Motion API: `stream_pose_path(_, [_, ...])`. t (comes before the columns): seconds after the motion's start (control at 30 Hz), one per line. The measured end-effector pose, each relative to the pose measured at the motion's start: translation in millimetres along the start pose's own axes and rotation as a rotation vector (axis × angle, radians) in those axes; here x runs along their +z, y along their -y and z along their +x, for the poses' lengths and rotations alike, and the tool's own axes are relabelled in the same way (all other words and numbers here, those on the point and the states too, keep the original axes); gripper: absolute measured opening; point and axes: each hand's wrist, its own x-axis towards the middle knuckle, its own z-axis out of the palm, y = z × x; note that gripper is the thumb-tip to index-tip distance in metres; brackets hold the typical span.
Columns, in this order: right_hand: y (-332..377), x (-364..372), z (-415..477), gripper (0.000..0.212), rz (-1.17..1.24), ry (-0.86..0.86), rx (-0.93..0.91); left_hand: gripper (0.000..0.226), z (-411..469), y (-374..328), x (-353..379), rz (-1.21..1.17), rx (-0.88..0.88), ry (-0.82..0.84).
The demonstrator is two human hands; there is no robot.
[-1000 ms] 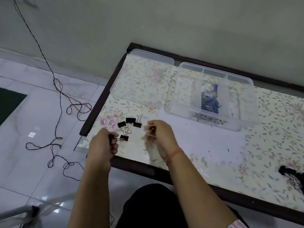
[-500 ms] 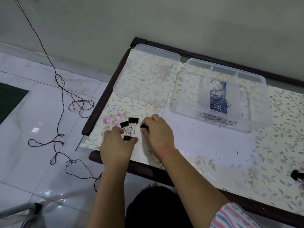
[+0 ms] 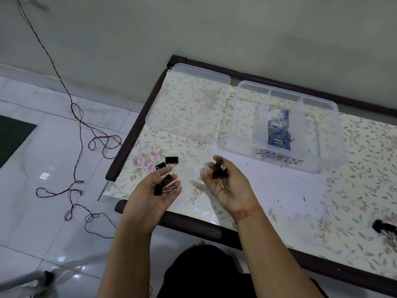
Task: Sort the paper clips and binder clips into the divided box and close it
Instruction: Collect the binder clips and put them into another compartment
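My left hand (image 3: 155, 194) is palm up over the table's near left corner, with black binder clips (image 3: 163, 183) lying in it. My right hand (image 3: 231, 187) is also palm up and cradles more black binder clips (image 3: 219, 173). Two binder clips (image 3: 171, 160) lie on the table just beyond my left fingers. The clear divided box (image 3: 322, 168) stands open at the back, with blue and silver paper clips (image 3: 279, 132) in its middle compartment. Its two side compartments look empty. The clear lid (image 3: 189, 104) lies flat to the box's left.
A floral cloth covers the table (image 3: 322, 201). More black clips (image 3: 384, 227) lie blurred near the right edge. The table's dark front rim (image 3: 193, 224) runs under my wrists. A thin cable (image 3: 86, 136) trails over the tiled floor on the left.
Both hands were palm down on the clips beside the table's left corner; now they are lifted and turned palm up with clips in them. Fewer clips lie on the table.
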Motion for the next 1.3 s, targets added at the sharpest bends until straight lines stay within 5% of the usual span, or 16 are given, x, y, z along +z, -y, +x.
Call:
stream_pose_path(0.1, [-2.9,3.7,0.3,0.037,0.055,0.057,0.044,0.021,0.3,4.9,3.0,-0.132,0.069,0.034])
stream_pose_path(0.23, [-2.1,18.2,11.5,0.026,-0.061,0.031,0.015,0.008,5.2,7.3,9.6,-0.138,0.162,-0.078])
stream_pose_path(0.3, [-8.6,24.5,24.5,0.022,-0.483,-0.003,-0.164,0.017,13.0,7.4,7.9,0.094,0.235,-0.261])
stream_pose_path(0.4, [-23.5,35.8,36.5,0.018,-1.157,0.031,-0.558,0.016,25.9,5.2,-1.0,0.798,0.474,-0.603])
stream_pose_path(0.47, [-31.0,42.1,42.3,0.036,-1.453,0.130,-0.645,0.025,30.1,0.2,-2.6,1.160,0.567,-0.730])
stream_pose_path(0.53, [-35.9,45.7,46.2,0.035,-1.674,0.228,-0.690,0.032,33.5,-5.1,-1.6,1.260,0.556,-0.751])
stream_pose_path(0.63, [-33.7,42.1,45.4,0.020,-1.814,0.275,-0.741,0.034,37.8,-7.5,1.5,1.360,0.524,-0.758])
stream_pose_path(0.83, [-2.9,12.6,36.3,0.022,-1.918,0.160,-0.754,0.038,48.7,-4.3,15.3,1.549,0.466,-0.752])
stream_pose_path(0.97, [1.1,5.7,32.7,0.015,-2.023,0.095,-0.791,0.025,57.1,-4.4,23.3,1.557,0.463,-0.697])
stream_pose_path(1.1, [-4.9,7.6,27.2,0.029,-2.032,0.035,-0.770,0.023,53.1,-0.2,26.3,1.458,0.474,-0.613])
stream_pose_path(1.3, [-14.3,-4.0,25.9,0.025,-2.101,-0.006,-0.973,0.017,28.2,15.6,31.3,0.629,0.147,-0.287])
